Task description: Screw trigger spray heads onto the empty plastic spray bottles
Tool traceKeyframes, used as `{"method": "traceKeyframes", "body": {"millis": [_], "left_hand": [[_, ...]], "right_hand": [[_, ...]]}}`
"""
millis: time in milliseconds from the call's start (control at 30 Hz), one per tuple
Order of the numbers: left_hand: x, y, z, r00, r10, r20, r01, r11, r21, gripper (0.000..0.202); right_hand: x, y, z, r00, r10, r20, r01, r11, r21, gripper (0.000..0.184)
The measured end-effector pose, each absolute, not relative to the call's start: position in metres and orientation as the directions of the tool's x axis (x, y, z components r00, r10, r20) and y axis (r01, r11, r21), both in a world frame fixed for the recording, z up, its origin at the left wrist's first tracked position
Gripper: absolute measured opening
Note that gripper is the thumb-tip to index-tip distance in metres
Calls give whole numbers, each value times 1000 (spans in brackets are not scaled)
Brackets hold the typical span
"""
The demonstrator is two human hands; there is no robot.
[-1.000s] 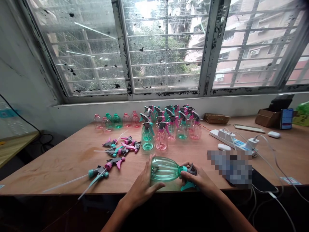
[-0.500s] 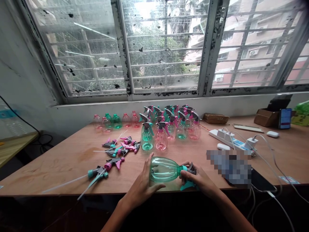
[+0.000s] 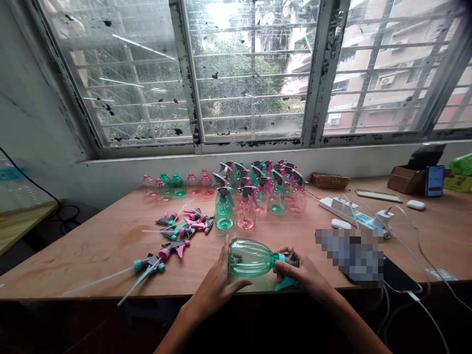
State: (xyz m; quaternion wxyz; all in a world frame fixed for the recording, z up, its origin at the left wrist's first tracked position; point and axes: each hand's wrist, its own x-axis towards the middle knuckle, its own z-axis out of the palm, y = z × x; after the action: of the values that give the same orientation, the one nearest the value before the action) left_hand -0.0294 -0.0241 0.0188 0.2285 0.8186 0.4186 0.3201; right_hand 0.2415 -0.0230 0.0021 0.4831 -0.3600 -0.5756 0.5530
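A clear green spray bottle (image 3: 250, 257) lies sideways in the air above the table's front edge, its base to the left. My left hand (image 3: 220, 280) cups the base, thumb below and fingers behind. At the neck, my right hand (image 3: 300, 270) grips the grey and teal spray head (image 3: 291, 258); some of its fingers are hidden behind. Several loose trigger heads with tubes (image 3: 173, 247) lie to the left of my hands. Beyond the bottle stand green and pink bottles fitted with spray heads (image 3: 246, 209).
Bottles without heads (image 3: 179, 185) stand at the back left. On the right are a power strip (image 3: 354, 214) with cables, a black phone (image 3: 401, 275), a blurred patch, and a cardboard box (image 3: 407, 179). The wooden table (image 3: 92, 246) ends just below my hands.
Almost nothing differs. Both hands keep the same hold on the green bottle, which has shifted very slightly to the left.
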Motion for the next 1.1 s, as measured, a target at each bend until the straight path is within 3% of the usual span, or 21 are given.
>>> {"method": "traceKeyframes", "body": {"millis": [200,367,667,833,967,1100], "left_hand": [[-27,-22,15,464,795,389,482,-596,643,99],[-28,-22,15,465,815,345,519,-567,640,110],[-26,-23,15,465,796,388,502,-598,625,102],[-27,-25,16,478,794,374,540,-602,588,120],[-27,-25,21,492,781,384,550,-621,558,108],[-26,-23,15,471,793,386,524,-603,601,104]], "right_hand": [[242,-23,2,-276,945,173,-129,142,-981,36],[242,-23,3,-286,942,174,-128,142,-982,36],[244,-22,-3,-292,940,173,-149,135,-980,33],[244,-23,-2,-293,939,178,-146,139,-979,31],[244,-22,-1,-290,940,181,-154,141,-978,32],[244,-21,-3,-288,940,182,-167,137,-976,32]]}}
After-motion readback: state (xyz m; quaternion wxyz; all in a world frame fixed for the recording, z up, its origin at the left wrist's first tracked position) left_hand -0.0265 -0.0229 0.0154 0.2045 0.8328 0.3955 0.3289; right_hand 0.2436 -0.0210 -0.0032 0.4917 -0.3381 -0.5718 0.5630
